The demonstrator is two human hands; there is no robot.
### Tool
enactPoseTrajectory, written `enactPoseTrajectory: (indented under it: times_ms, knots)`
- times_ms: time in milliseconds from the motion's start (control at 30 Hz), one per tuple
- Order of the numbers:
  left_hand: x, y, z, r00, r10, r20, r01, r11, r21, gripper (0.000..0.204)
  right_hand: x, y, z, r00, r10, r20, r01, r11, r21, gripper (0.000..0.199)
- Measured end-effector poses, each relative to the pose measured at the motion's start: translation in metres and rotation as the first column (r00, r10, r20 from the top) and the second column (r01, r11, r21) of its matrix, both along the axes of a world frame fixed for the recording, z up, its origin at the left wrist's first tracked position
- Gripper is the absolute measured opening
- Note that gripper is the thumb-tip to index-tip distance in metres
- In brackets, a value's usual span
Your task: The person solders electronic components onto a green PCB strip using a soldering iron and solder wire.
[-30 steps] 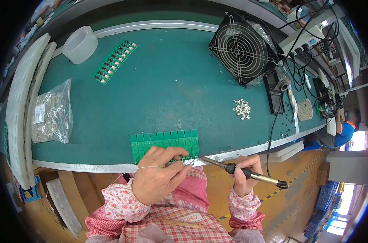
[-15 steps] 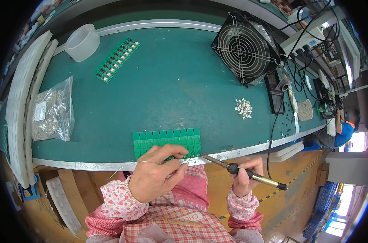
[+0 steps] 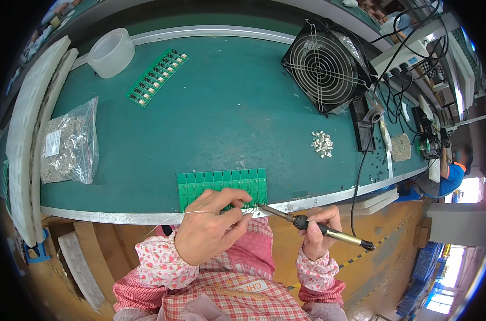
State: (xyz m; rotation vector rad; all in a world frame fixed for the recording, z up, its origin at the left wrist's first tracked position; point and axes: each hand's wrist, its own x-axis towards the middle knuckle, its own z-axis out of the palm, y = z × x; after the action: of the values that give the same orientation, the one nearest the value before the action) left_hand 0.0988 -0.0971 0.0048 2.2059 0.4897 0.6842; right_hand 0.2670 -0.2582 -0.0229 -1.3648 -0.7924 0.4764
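Observation:
A green circuit board panel (image 3: 221,182) lies at the near edge of the table, its near side partly covered by my left hand (image 3: 205,230). Thumb and fingers of that hand are closed on a thin strand of solder wire (image 3: 171,218), which trails off to the left. My right hand (image 3: 320,227) grips a soldering iron (image 3: 279,213) by its dark and brass-coloured handle. The iron slants left, its tip at the panel's near right corner, close to my left fingertips. Whether the tip touches a joint is too small to tell.
A second board panel (image 3: 157,77) with mounted parts lies at the back left, near a clear tape roll (image 3: 111,53). Left stands a bag of small parts (image 3: 69,144). To the right are loose white connectors (image 3: 322,144), a fan (image 3: 323,69) and the iron's cable (image 3: 359,182).
My right hand has brought the soldering iron slightly left, so its tip sits further in along the panel's near edge. My left hand keeps its grip, almost still.

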Motion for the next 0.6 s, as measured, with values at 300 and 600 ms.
enactPoseTrajectory:
  times_ms: [300,600]
  knots:
    - [0.001,-0.001,-0.002,1.000,0.023,0.017,-0.024,0.999,0.027,0.019,-0.003,-0.002,-0.002,0.999,-0.007,0.043,0.006,1.000,0.014,0.018]
    - [-0.013,0.012,-0.003,0.990,-0.050,0.130,0.035,0.993,0.110,0.014,-0.004,-0.004,0.004,0.993,-0.114,0.041,0.113,0.993,0.044,0.018]
